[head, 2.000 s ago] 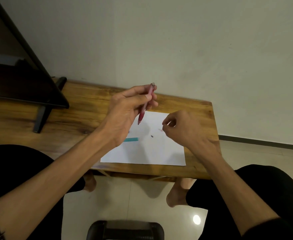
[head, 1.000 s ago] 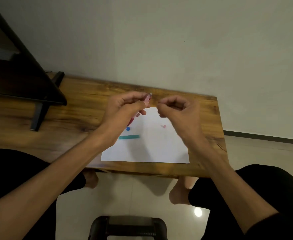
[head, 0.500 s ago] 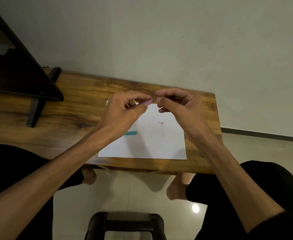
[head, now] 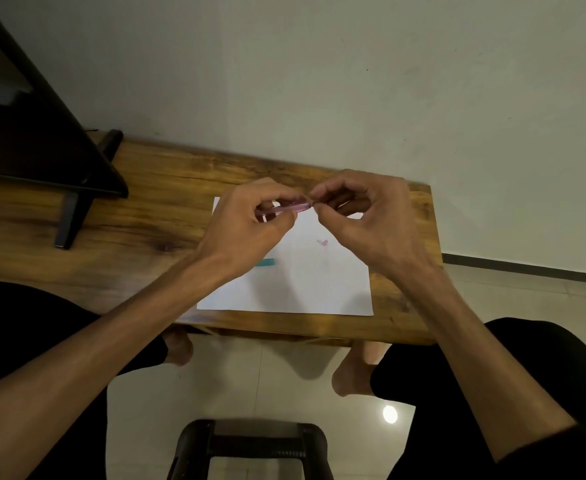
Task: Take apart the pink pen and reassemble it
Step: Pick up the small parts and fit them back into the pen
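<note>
Hands had come together above the paper (head: 302, 285): the left hand (head: 246, 233) gripped the pink pen (head: 286, 209) level, and the right hand (head: 364, 216), earlier down at the sheet, pinched at its right end, likely refitting something; a small pink piece (head: 323, 242) lay below.

1. Translucent pink plastic pen barrel (head: 286, 208), between the fingers of both hands: pink throughout.
2. Plain white paper sheet (head: 305, 282), beneath the fingers: unmarked white.
3. Small pink plastic pen part (head: 323, 242), below the right fingers: pink.
4. Short teal plastic piece (head: 265, 262), below the left fingers: teal.
5. Brown wooden table (head: 167, 216): dark-streaked grain.
</note>
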